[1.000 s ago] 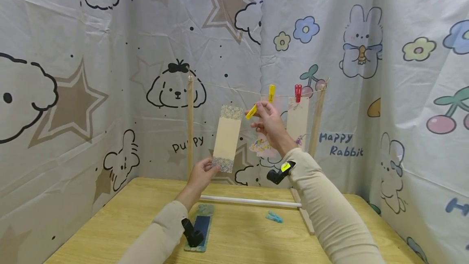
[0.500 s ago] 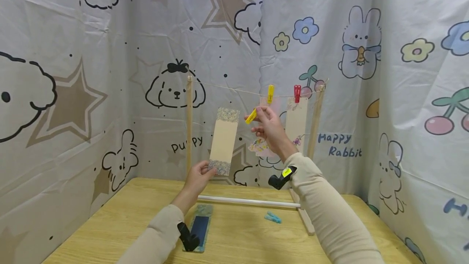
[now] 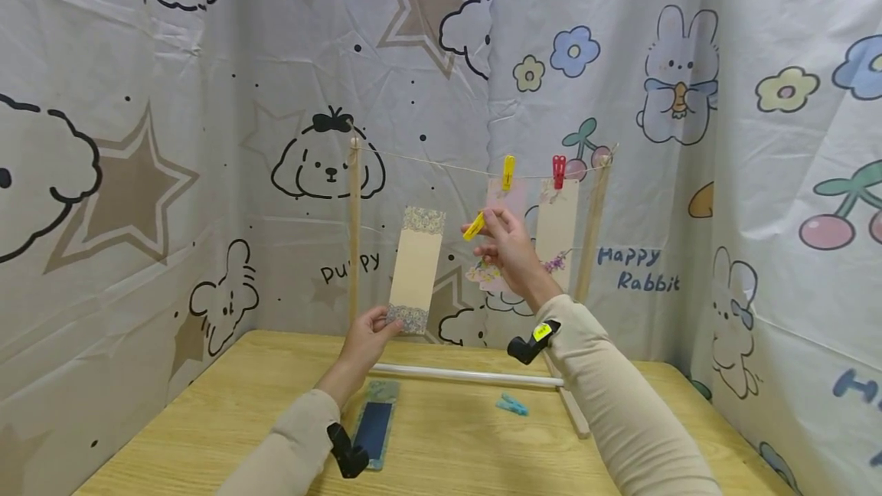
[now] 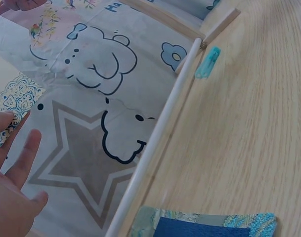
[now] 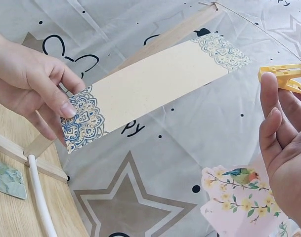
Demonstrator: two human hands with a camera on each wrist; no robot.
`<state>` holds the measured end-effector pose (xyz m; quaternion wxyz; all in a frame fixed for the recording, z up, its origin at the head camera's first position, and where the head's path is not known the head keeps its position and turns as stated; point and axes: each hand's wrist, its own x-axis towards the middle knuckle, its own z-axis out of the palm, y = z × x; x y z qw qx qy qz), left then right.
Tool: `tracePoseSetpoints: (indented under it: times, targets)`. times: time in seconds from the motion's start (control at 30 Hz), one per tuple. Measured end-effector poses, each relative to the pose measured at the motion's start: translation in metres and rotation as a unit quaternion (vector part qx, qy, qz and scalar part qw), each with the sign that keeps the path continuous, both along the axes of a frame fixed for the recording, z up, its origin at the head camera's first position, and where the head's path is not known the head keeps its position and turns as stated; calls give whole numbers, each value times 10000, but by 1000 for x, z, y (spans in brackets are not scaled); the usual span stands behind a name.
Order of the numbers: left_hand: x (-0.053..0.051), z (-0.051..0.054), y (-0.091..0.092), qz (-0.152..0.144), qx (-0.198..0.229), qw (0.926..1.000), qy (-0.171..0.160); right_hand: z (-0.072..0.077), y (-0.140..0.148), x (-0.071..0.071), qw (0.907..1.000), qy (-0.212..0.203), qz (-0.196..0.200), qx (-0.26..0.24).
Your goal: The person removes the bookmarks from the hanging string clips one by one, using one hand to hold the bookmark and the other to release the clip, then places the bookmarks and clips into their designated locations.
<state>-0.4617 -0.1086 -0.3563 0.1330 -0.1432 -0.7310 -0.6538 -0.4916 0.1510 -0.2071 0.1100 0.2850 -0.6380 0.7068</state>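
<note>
My left hand (image 3: 367, 343) pinches the lower end of a cream bookmark (image 3: 416, 266) with lacy blue patterned ends, held upright below the string (image 3: 434, 162). In the right wrist view the thumb lies over one patterned end of it. Just right of the bookmark, my right hand (image 3: 510, 247) pinches a yellow clothespin (image 3: 474, 226), apart from both bookmark and string. Behind that hand hang a pink bookmark (image 3: 505, 194) under a yellow clothespin (image 3: 507, 172) and a cream floral bookmark (image 3: 556, 220) under a red clothespin (image 3: 559, 171). My right hand partly hides the pink one.
Wooden posts (image 3: 354, 236) hold the string at both sides, joined low down by a white rod (image 3: 468, 376). On the table (image 3: 276, 404) lie a blue-green bookmark (image 3: 375, 427), partly behind the left wrist camera, and a light-blue clothespin (image 3: 512, 404). A printed curtain (image 3: 427, 98) stands behind.
My left hand has moved the cream bookmark slightly left and down. My right hand, still pinching the yellow clothespin, has sunk a little lower.
</note>
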Motion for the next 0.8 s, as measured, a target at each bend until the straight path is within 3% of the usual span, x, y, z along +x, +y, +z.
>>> tracePoseSetpoints:
  times: [0.33, 0.8]
  targets:
    - [2, -5, -2, 68, -16, 9996, -257, -8, 3, -1, 9998, -167, 59, -31]
    - [-1, -12, -3, 112, -25, 9999, -92, -15, 8, 3, 9998, -176, 56, 9]
